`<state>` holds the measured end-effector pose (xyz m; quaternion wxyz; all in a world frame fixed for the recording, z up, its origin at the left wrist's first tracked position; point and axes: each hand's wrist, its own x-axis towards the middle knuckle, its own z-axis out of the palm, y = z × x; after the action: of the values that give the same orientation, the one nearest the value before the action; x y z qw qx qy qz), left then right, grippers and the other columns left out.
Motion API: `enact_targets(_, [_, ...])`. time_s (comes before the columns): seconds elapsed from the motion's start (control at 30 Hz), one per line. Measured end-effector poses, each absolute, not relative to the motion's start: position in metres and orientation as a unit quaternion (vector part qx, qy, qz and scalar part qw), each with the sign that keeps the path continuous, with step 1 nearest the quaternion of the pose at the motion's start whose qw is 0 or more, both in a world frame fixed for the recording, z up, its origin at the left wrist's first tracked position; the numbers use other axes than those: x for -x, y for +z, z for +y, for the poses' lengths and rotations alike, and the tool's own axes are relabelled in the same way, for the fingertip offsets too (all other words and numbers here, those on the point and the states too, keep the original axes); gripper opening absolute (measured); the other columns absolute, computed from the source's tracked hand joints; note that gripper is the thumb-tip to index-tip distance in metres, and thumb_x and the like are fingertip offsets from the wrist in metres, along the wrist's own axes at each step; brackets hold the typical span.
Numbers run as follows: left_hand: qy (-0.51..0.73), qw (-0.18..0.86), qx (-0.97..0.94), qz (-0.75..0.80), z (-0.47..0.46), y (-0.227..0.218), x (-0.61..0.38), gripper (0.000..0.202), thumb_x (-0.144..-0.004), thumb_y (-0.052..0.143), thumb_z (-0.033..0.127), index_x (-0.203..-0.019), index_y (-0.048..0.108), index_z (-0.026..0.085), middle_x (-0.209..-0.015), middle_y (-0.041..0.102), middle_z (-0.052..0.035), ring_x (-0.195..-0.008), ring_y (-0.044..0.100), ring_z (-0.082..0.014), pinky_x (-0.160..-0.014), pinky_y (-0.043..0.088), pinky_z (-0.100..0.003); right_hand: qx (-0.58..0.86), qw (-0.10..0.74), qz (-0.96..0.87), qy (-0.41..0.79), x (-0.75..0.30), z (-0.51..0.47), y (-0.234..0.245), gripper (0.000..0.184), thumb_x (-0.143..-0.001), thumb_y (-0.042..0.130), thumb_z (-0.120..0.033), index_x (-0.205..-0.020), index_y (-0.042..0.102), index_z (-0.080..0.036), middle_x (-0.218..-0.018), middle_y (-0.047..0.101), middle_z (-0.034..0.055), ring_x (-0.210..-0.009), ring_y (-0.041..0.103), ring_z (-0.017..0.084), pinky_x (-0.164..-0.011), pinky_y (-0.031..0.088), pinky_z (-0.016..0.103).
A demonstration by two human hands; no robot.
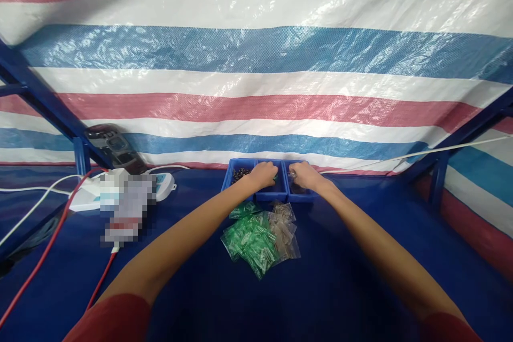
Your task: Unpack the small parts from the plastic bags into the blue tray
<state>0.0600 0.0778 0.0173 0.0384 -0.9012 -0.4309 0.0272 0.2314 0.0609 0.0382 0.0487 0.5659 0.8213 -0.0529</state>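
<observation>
My left hand (264, 174) is closed above the middle blue bin (272, 197), its fingers curled down; a bit of something greenish shows at the fingertips, too small to name. Over the right blue bin (301, 198), my right hand (305, 175) is pinched shut, and what it grips is hidden or too small to make out. Small dark parts (239, 173) fill some of the left blue bin (226, 180). In front of the bins lies a pile of green plastic bags (250, 240) with small pale pieces inside. Clear plastic bags (287, 232) overlap that pile on its right.
A white power strip (82, 200) with plugs, cables and a pixelated object (130, 208) occupies the table's left. A dark, glossy packaged item (116, 147) leans by the blue frame post (82, 156). Striped plastic sheeting (256, 83) hangs behind the bins.
</observation>
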Motion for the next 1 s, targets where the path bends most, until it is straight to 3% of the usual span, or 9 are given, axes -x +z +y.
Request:
enact_targets(0.2, [-0.022,0.036,0.899,-0.437,0.064,0.035,-0.055,0.016,-0.079,0.057,0.014,-0.092,0.065,0.009,-0.090,0.067,-0.0141,-0.084,0.064,-0.0264,-0.075,0.049,-0.034,-0.560,-0.170,0.809,-0.044,-0.236,0.033,0.069,0.021,-0.072,0.051,-0.004,-0.088,0.059,-0.015,-0.079,0.064,0.0043,-0.073,0.058,0.016,-0.064,0.036,0.024])
enact_targets(0.27, [-0.107,0.021,0.894,-0.434,0.052,0.047,-0.046,0.015,-0.081,0.052,0.012,-0.091,0.064,0.012,-0.087,0.067,-0.0094,-0.080,0.064,-0.0222,-0.073,0.049,-0.031,-0.505,-0.191,0.836,-0.100,-0.232,0.010,0.076,0.023,-0.070,0.051,-0.002,-0.088,0.058,-0.016,-0.076,0.062,0.0012,-0.069,0.056,0.014,-0.062,0.037,0.022])
enact_targets(0.4, [-0.323,-0.035,0.855,-0.404,0.012,0.068,-0.021,0.018,-0.082,0.050,0.009,-0.093,0.063,0.016,-0.089,0.067,-0.0033,-0.081,0.063,-0.0157,-0.078,0.048,-0.027,-0.390,-0.110,0.897,-0.178,-0.222,-0.035,0.076,0.033,-0.073,0.058,-0.008,-0.104,0.058,-0.019,-0.097,0.062,0.0047,-0.083,0.058,0.016,-0.072,0.043,0.026])
enact_targets(0.5, [-0.331,-0.084,0.878,-0.334,-0.024,0.067,-0.001,0.016,-0.087,0.050,0.014,-0.097,0.062,0.016,-0.090,0.066,-0.0034,-0.080,0.062,-0.0132,-0.076,0.049,-0.024,-0.354,-0.079,0.908,-0.208,-0.220,-0.052,0.074,0.056,-0.077,0.064,-0.020,-0.130,0.046,-0.025,-0.124,0.054,0.0085,-0.106,0.056,0.023,-0.088,0.044,0.033])
enact_targets(0.57, [-0.280,-0.096,0.908,-0.296,-0.043,0.057,0.009,0.020,-0.090,0.047,0.017,-0.105,0.060,0.017,-0.092,0.065,-0.0046,-0.079,0.062,-0.0125,-0.073,0.049,-0.022,-0.350,-0.087,0.908,-0.213,-0.223,-0.053,0.076,0.060,-0.080,0.065,-0.028,-0.135,0.041,-0.028,-0.133,0.050,0.0076,-0.117,0.050,0.024,-0.097,0.041,0.036])
enact_targets(0.67, [-0.182,-0.034,0.951,-0.248,-0.057,0.038,0.017,0.021,-0.092,0.045,0.019,-0.107,0.060,0.016,-0.096,0.064,-0.0073,-0.088,0.061,-0.0162,-0.081,0.048,-0.028,-0.394,-0.133,0.890,-0.185,-0.231,-0.040,0.077,0.049,-0.086,0.059,-0.031,-0.133,0.046,-0.026,-0.131,0.052,0.0072,-0.117,0.052,0.023,-0.098,0.042,0.035])
enact_targets(0.77, [-0.121,0.028,0.969,-0.212,-0.061,0.022,0.019,0.024,-0.094,0.044,0.023,-0.112,0.058,0.017,-0.102,0.062,-0.0090,-0.096,0.058,-0.0193,-0.085,0.045,-0.032,-0.479,-0.149,0.856,-0.127,-0.240,-0.017,0.073,0.036,-0.089,0.055,-0.025,-0.125,0.054,-0.020,-0.121,0.060,0.0087,-0.105,0.060,0.021,-0.091,0.045,0.032])
enact_targets(1.0, [-0.088,0.071,0.975,-0.190,-0.064,0.017,0.017,0.049,-0.092,0.046,0.047,-0.135,0.042,0.025,-0.121,0.056,-0.0107,-0.106,0.052,-0.0233,-0.086,0.036,-0.033,-0.525,0.046,0.849,-0.049,-0.240,0.034,0.058,0.040,-0.081,0.064,-0.025,-0.118,0.057,-0.010,-0.116,0.061,0.0182,-0.114,0.055,0.031,-0.091,0.043,0.033])
